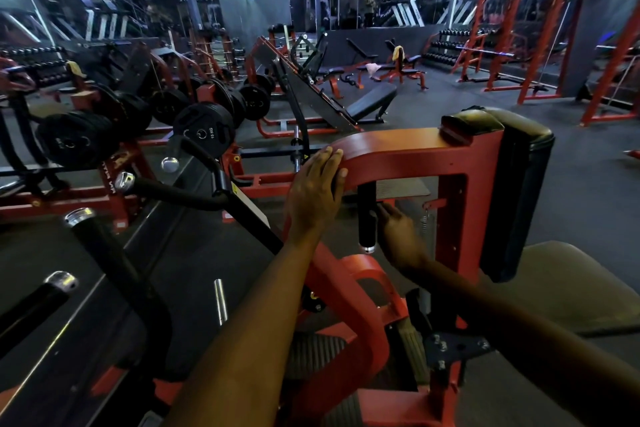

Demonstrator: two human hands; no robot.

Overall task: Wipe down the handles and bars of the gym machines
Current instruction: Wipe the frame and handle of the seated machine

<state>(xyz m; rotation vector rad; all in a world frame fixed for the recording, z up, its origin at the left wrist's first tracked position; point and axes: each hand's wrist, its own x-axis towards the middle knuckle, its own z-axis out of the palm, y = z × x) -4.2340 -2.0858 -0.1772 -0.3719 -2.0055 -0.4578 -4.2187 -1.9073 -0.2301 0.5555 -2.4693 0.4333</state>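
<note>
A red machine frame (408, 149) arches in front of me, with a black pad (516, 184) on its right post. My left hand (317, 191) rests flat on the curved left end of the red bar, fingers straight. A short black handle (366, 215) with a chrome end cap hangs below the bar. My right hand (398, 232) reaches in under the frame, its fingertips beside that handle; whether they touch it is unclear. No cloth shows in either hand.
Black grip bars with chrome caps (100, 243) angle up at the left. Loaded weight plates (204, 130) stand behind them. A tan seat pad (568, 284) lies at the right. Benches (370, 100) and red racks (540, 28) fill the far floor.
</note>
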